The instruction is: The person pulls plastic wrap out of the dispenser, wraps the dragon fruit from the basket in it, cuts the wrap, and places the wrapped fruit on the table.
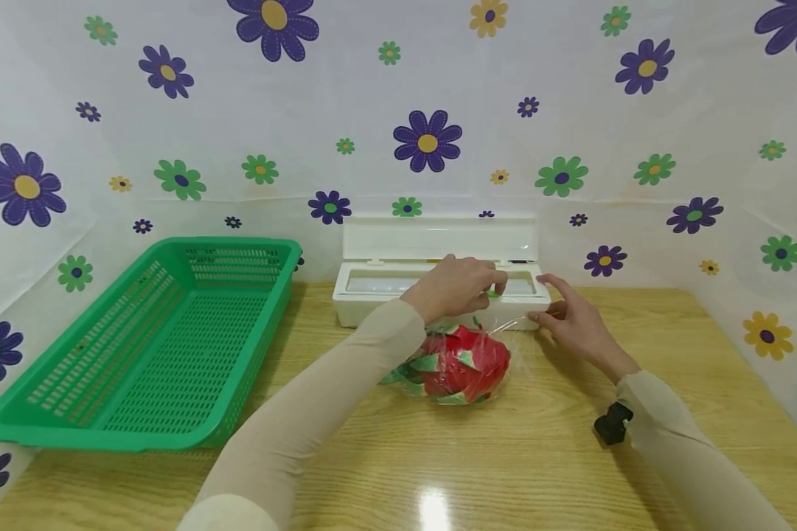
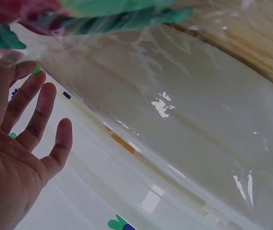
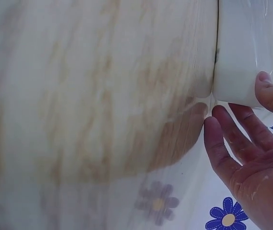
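Observation:
A long white cling film dispenser (image 1: pixel 378 313) stands at the back of the table, its lid (image 1: pixel 438 240) raised. My left hand (image 1: pixel 456 286) reaches over its front edge and pinches a small green slider (image 2: pixel 36 70) between thumb and index finger, the other fingers loosely bent. At the dispenser's right end, my right hand (image 1: pixel 579 324) holds the corner, thumb (image 3: pixel 266 88) on the front face and fingers round the end. A red and green dragon fruit (image 1: pixel 461 365) lies just in front, covered by clear film that runs up to the dispenser. My left forearm partly hides the fruit.
To the left, a green plastic basket (image 1: pixel 255 354) with slotted walls stands on the wooden table (image 1: pixel 504 464). A white flower-patterned cloth (image 1: pixel 345 96) hangs behind and along both sides. A black clip (image 1: pixel 613 423) is strapped at my right wrist.

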### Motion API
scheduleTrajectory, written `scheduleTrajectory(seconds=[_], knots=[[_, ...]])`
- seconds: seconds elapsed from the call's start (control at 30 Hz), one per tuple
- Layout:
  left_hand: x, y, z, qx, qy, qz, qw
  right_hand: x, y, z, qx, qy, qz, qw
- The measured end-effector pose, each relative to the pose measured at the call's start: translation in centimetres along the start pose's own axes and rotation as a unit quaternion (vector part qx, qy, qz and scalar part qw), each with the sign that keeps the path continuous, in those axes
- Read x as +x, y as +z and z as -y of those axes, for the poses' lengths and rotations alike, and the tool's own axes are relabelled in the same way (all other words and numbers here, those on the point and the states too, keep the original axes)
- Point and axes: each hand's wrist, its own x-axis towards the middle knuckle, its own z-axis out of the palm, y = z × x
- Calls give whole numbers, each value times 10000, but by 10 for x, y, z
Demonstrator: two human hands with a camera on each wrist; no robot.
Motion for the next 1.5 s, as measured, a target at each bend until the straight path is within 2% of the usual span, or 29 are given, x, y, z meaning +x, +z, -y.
scheduleTrajectory(seconds=[0.17,0.33,0.47,0.8,1.23,1.5], knots=[[-6,2,3,23,15,-120,9999,-1,0,0,-283,-97,-109,9995],[-13,2,5,78,22,-237,9997,-1,2,1,-349,-254,-249,9988],[-14,2,5,85,28,-303,9995,0,3,2,-205,-313,-320,9988],[-14,5,6,41,36,-451,9990,-2,5,4,545,51,-249,9982],[-16,5,6,19,-3,-399,9992,-2,6,3,741,192,-264,9967],[-19,5,5,-44,-25,-525,9986,-2,7,4,991,286,-286,9943]])
